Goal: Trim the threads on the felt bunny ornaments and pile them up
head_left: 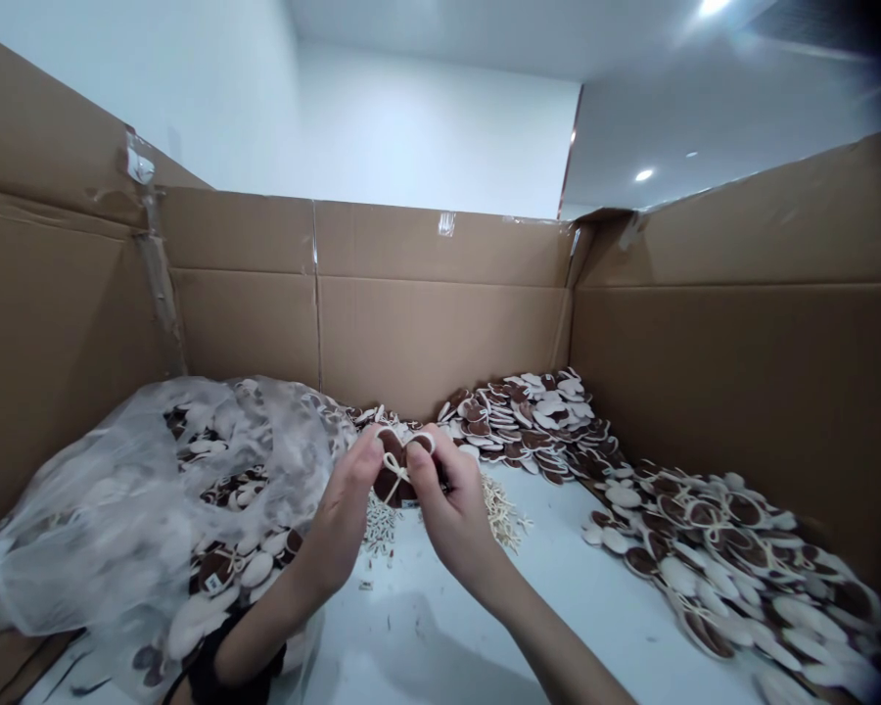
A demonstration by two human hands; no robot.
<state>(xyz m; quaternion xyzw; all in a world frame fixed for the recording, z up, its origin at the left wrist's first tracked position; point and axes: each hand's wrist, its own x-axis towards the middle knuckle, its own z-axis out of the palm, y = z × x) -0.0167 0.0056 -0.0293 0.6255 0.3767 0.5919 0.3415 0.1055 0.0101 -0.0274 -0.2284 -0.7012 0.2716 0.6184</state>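
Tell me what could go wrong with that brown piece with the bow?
The piece looks raised between the left grip and the right grip, so it might slip and scatter the small bits below.
Fingers are close to its bow, so a tug might spoil it.
The right-hand pile looks loosely heaped; a bump might make it slide.

The head-worn camera looks forward and down (left hand [347,501] and right hand [456,509] close ahead). A cardboard wall [411,328] stands farther off.
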